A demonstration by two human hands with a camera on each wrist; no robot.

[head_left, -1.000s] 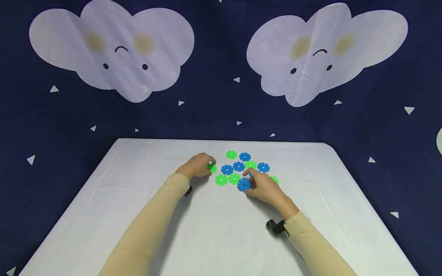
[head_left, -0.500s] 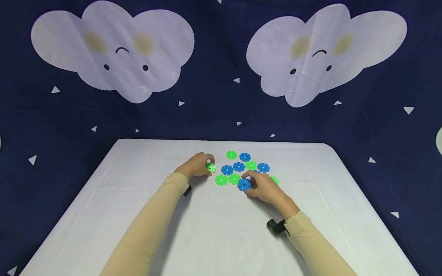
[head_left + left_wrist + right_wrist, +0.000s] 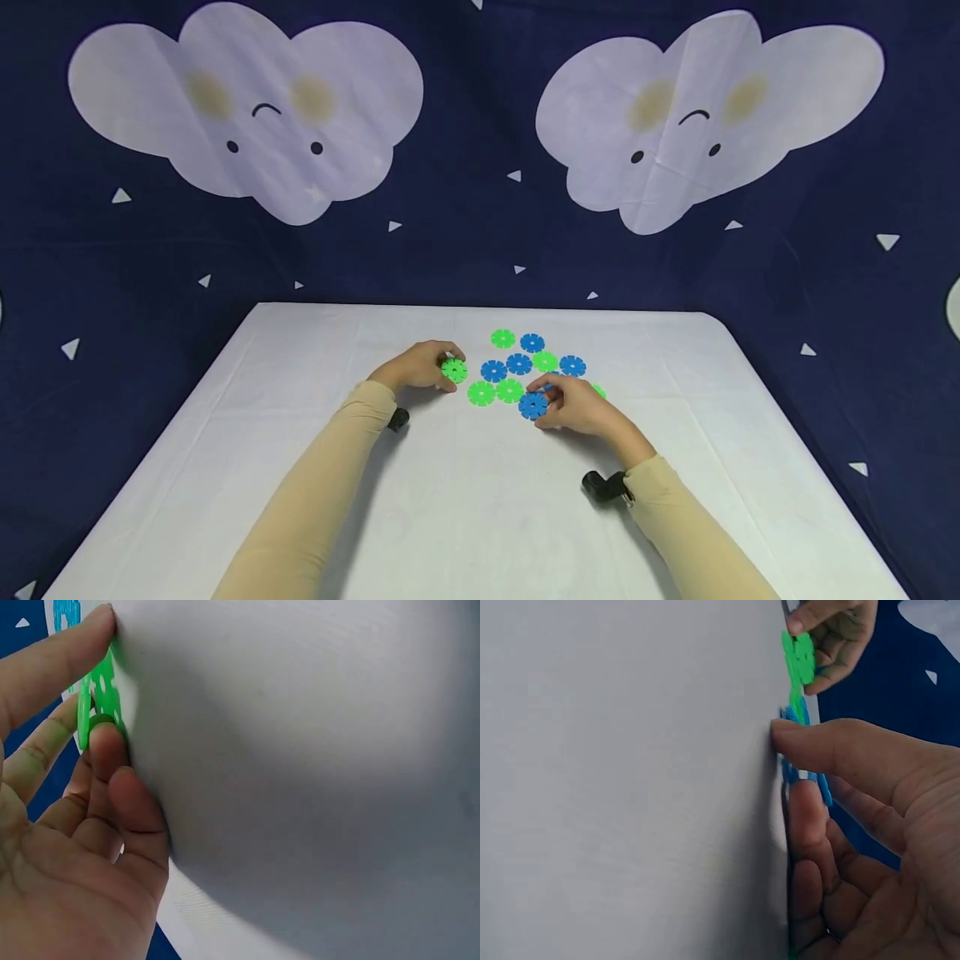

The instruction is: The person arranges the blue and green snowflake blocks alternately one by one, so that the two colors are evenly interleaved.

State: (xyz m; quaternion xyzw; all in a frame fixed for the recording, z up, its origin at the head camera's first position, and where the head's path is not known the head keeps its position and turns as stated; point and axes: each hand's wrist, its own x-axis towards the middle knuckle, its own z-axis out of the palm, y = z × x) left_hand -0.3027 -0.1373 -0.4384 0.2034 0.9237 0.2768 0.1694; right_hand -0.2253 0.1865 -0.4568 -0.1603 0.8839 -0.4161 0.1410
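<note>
In the head view, my left hand pinches a green notched snowflake disc at the left end of the group of discs. Its face is turned up toward the head camera. The left wrist view shows the green disc nearly edge-on between thumb and fingers. My right hand grips a blue snowflake disc between thumb and fingers at the near side of the group. From the right wrist, that blue disc also appears edge-on. Its fingers partly cover another blue disc behind.
More flat discs lie between and beyond the hands on the white table: green ones and blue ones. One green disc shows partly behind the right hand. A dark blue cloth with clouds hangs beyond the table.
The left hand has picked up the green disc, tilted its face toward the head camera and shifted slightly left. The right hand and its blue disc have barely moved.
</note>
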